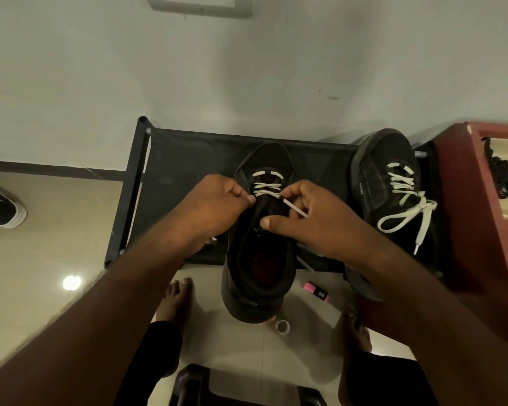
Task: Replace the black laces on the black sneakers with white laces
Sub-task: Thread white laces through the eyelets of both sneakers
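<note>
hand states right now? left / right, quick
Left hand: closed, pinching the white lace at the eyelets of the sneaker.
Right hand: closed, pinching the same lace near its free end.

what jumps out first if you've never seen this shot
Two hands, the left hand and right hand, pinch a white lace on the half-laced middle sneaker atop a black rack. Beside it at right, the second sneaker is already laced white with a bow.
</note>
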Available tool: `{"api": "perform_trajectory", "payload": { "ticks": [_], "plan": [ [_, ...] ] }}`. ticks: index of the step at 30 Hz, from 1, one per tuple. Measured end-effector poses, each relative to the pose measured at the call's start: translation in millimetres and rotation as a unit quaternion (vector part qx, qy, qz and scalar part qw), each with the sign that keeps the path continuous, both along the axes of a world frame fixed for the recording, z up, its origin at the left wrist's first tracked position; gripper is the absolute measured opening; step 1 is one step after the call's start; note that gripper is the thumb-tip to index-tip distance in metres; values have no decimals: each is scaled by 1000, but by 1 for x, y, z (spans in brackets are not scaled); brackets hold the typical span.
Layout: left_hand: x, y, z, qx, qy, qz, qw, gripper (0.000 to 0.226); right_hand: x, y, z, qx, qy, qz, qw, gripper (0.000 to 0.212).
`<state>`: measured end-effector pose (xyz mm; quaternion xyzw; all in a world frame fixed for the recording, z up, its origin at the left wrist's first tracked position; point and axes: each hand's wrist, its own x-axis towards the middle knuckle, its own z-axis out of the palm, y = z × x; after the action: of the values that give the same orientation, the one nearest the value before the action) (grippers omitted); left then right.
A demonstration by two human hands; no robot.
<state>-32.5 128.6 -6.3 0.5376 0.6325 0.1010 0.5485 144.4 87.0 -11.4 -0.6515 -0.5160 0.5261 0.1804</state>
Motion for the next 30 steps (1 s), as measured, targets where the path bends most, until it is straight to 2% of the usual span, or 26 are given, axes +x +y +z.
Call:
{"api": "perform_trajectory", "payload": {
  "ticks": [5,8,11,12,14,15,16,17,19,20,22,23,25,27,30],
  "plan": [
    [-2,1,2,-28,-12,19,999,14,1,-1,-5,24,18,-53,998,16],
    [-1,2,3,-43,-26,41,998,13,4,0,1,5,52,-51,997,15],
    [-2,2,2,-18,-19,47,999,14,10,1,5,-48,108,-63,991,19],
    [-4,3,1,-4,-14,54,998,14,14,2,5,-61,94,-64,992,23],
    [-8,3,-5,49,18,65,997,14,24,4,5,-58,-15,-42,997,27],
    [-9,4,-7,105,60,53,991,13,28,5,5,-40,-55,-35,997,29],
    [-8,4,-8,171,97,30,980,14,30,5,7,-15,-53,-38,998,30],
    [-6,3,-7,231,103,1,967,24,30,5,10,12,-14,-47,999,30],
    [2,-1,1,283,12,-69,957,43,24,5,21,51,108,-49,992,27],
    [8,-4,5,293,-38,-111,949,45,20,5,26,58,157,-37,985,24],
    [16,-8,7,332,-79,-166,925,31,14,4,33,63,203,-6,977,21],
    [18,-9,7,349,-83,-151,921,21,13,5,34,66,206,1,976,21],
    [17,-7,8,332,-92,-40,938,11,15,5,34,70,200,-10,977,23],
    [12,-2,9,243,-126,115,955,10,20,7,30,71,197,-39,977,23],
    [-1,7,7,66,-182,306,932,7,27,10,23,75,189,-77,976,23]
  ]
}}
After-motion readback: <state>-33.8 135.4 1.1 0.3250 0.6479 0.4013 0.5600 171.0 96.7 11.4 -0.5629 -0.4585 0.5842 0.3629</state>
